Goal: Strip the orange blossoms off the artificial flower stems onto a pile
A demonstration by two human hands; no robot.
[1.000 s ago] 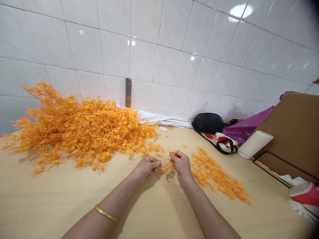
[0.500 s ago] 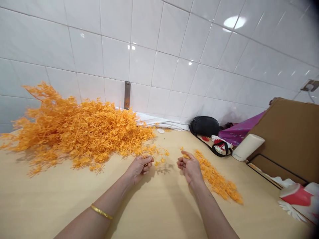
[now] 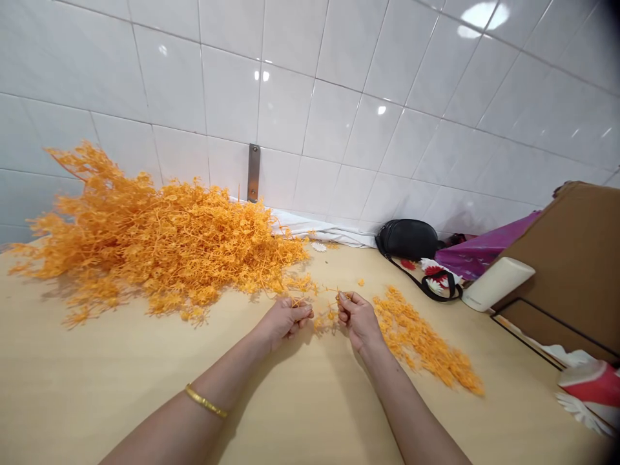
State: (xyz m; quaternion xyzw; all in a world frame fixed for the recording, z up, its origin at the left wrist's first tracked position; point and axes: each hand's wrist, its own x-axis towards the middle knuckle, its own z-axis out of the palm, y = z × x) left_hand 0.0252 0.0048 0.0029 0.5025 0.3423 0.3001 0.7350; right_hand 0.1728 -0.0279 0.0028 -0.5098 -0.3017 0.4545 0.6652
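Between my hands is a thin orange artificial flower sprig [image 3: 330, 314] with small blossoms, held just above the table. My left hand [image 3: 285, 320] pinches its stem from the left, fingers closed. On the other side my right hand [image 3: 357, 318] has thumb and fingertips closed on a strand of the same sprig. A big heap of orange artificial flower sprigs [image 3: 179, 245] fills the left of the table. Beside my right hand lies a smaller, flatter pile of loose orange flower pieces [image 3: 426, 342].
A black bag [image 3: 409, 239] with a strap lies against the tiled wall. To the right are a cream bottle [image 3: 498, 284], a purple plastic bag [image 3: 472, 254], a cardboard box [image 3: 576, 252], a black wire frame [image 3: 527, 336] and red and white flowers [image 3: 438, 278]. White cloth [image 3: 329, 231] runs along the back edge.
Half a second ago my right hand was apart from the sprig, over the small pile with its fingers loosened. It has come back left and closed on the sprig; my left hand keeps its hold.
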